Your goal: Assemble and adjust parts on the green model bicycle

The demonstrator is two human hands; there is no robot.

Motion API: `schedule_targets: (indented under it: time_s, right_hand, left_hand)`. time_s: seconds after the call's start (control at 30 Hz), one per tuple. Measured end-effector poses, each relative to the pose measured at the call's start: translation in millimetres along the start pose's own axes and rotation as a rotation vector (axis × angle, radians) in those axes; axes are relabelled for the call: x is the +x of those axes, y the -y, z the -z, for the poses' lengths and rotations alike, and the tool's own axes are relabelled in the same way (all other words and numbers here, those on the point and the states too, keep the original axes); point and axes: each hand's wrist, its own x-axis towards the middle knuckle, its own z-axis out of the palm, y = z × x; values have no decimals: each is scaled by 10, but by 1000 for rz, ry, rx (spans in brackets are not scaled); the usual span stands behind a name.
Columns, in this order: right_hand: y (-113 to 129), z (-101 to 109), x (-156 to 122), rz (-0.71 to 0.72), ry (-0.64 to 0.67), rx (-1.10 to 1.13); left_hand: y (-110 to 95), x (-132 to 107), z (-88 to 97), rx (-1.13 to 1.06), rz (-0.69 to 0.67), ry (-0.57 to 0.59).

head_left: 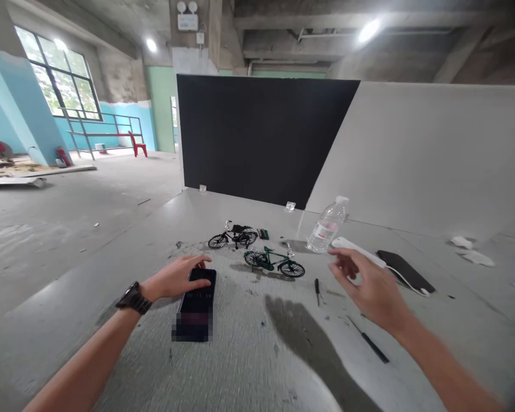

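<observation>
My left hand (178,277), with a dark watch on its wrist, rests on the top edge of a black phone (197,303) lying flat on the grey table; its fingers curl around the phone's end. My right hand (367,283) hovers above the table with its fingers loosely apart and nothing in them, just in front of a white oblong device (356,249) with a cable. Between the hands stand a green model bicycle (274,262) and, behind it, a black model bicycle (233,236).
A clear plastic water bottle (327,225) leans near the white device. A dark phone-like slab (405,270) lies at the right. Two small screwdrivers (317,289) (369,340) lie on the table. A black panel (261,137) and a white panel (433,154) wall the table's back.
</observation>
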Motion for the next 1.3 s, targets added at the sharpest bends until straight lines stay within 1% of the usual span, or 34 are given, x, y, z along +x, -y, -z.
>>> schedule_targets:
  time_s: [0.1, 0.17, 0.23, 0.37, 0.43, 0.5, 0.6, 0.73, 0.83, 0.9, 0.97, 1.07, 1.13, 1.23, 1.3]
  right_hand:
    - [129, -63, 226, 80, -4, 20]
    - [178, -114, 365, 91, 9, 52]
    - [173, -183, 514, 79, 31, 106]
    - [-3, -422, 852, 48, 114, 200]
    - [-124, -587, 1025, 46, 190, 147]
    - [-222, -767, 1187, 15, 315, 34]
    - [-295, -1043, 1397, 7, 424, -10]
    - [-300, -1356, 1640, 74, 542, -18]
    - [-271, -1495, 1817, 135, 614, -23]
    - [-233, -1552, 1942, 174, 653, -18]
    - [-177, -1602, 2073, 208, 662, -4]
    - [-72, -1710, 2272, 250, 663, 23]
    - [-1, -1814, 2397, 282, 708, 33]
    - [104, -1995, 2558, 331, 804, 18]
    - [177, -2108, 2640, 363, 842, -3]
  left_hand:
    - [43, -6, -6, -28, -30, 31]
    - [67, -7, -10, -39, -47, 40]
    - [91, -4, -21, -48, -51, 41]
    - [146, 14, -62, -55, -65, 22]
    - [157, 25, -78, -50, -74, 5]
    - [141, 36, -80, -47, -72, -12]
    - [71, 56, -65, -38, -64, -99]
    - [-24, 87, -57, 35, -76, -255]
    - [-49, 102, -74, 100, -103, -314]
    - [-47, 106, -88, 102, -124, -318]
    - [-42, 105, -101, 85, -130, -322]
    - [-50, 100, -110, 56, -85, -382]
    - [-72, 96, -105, 52, -54, -413]
    - [-118, 95, -85, 74, -49, -409]
    - [-144, 100, -71, 97, -54, -401]
